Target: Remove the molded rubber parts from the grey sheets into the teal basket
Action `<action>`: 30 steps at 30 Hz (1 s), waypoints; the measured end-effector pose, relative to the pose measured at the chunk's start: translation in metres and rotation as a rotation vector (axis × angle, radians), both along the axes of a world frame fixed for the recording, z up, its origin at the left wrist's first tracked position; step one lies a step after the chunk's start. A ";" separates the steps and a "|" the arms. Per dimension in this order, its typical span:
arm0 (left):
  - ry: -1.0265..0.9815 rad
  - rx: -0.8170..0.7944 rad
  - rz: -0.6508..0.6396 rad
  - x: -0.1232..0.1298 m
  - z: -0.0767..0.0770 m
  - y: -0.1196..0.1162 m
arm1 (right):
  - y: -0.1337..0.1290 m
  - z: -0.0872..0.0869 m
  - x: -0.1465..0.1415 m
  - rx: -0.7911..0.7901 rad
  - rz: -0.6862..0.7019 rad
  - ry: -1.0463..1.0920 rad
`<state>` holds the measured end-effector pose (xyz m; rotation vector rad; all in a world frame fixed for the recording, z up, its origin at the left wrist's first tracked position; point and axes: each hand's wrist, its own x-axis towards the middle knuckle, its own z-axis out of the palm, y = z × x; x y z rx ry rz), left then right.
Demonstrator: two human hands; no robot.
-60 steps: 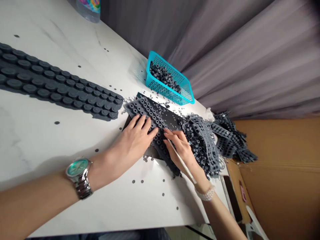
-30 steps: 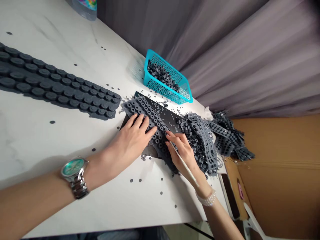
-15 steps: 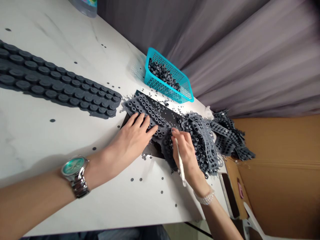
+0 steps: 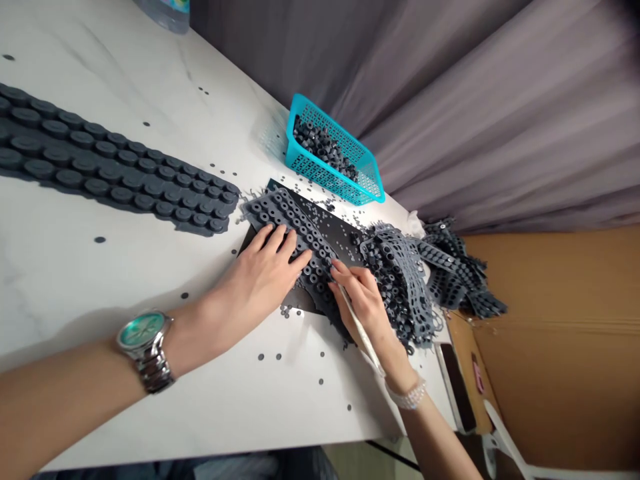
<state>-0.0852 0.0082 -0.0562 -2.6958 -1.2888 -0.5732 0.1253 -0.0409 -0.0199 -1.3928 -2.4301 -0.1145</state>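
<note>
My left hand lies with its fingers spread on a dark grey rubber sheet covered in rows of ring-shaped studs. A thin white stick-like tool is pinched in my right hand. Its tip is hidden by my fingers, over the sheet's right part. Beneath the sheet is a black board scattered with small grey discs. Just right of my right hand lies a heap of small black rubber rings and perforated sheet scrap.
A turquoise basket of small black parts stands at the back. Another studded rubber strip stretches leftward. More perforated sheets pile up at the right, near a dark flat device. A bottle is at the top edge.
My right hand has shifted slightly left along the sheet, and the tool in it now leans further over, its rear end near my wrist. My left hand stays on the sheet.
</note>
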 end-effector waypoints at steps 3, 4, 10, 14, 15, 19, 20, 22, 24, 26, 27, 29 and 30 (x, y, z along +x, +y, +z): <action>0.005 0.005 -0.002 0.000 0.000 0.000 | 0.003 -0.001 0.000 -0.003 0.007 -0.004; 0.006 0.008 -0.001 0.000 0.000 0.000 | 0.004 -0.001 0.001 -0.008 0.015 -0.003; -0.003 0.013 0.000 0.000 -0.002 0.000 | 0.004 0.001 0.002 -0.011 0.047 -0.014; -0.010 0.016 -0.005 0.000 -0.001 0.000 | 0.007 0.003 0.001 -0.040 0.052 -0.068; -0.009 0.017 -0.003 0.000 -0.001 0.000 | 0.008 0.003 0.001 -0.057 0.052 -0.089; -0.006 0.018 0.008 0.001 -0.001 0.000 | 0.010 0.000 -0.002 -0.063 0.026 -0.076; -0.008 0.015 0.009 0.001 -0.001 0.000 | 0.010 -0.001 -0.004 -0.024 -0.021 -0.028; -0.014 0.007 0.003 0.001 0.001 -0.001 | 0.010 -0.005 -0.008 0.052 -0.170 0.092; -0.013 -0.008 -0.010 0.001 0.002 -0.001 | 0.009 -0.006 -0.010 0.075 -0.328 0.186; -0.003 -0.027 -0.018 0.000 0.001 -0.001 | 0.009 -0.005 -0.009 0.060 -0.452 0.226; 0.000 -0.034 -0.017 0.000 0.001 -0.001 | 0.009 -0.003 -0.006 0.057 -0.501 0.232; 0.001 -0.039 -0.013 0.000 -0.001 -0.001 | 0.007 0.002 0.001 0.049 -0.560 0.233; 0.001 -0.038 -0.015 0.000 0.000 -0.001 | 0.006 0.005 0.005 0.032 -0.551 0.234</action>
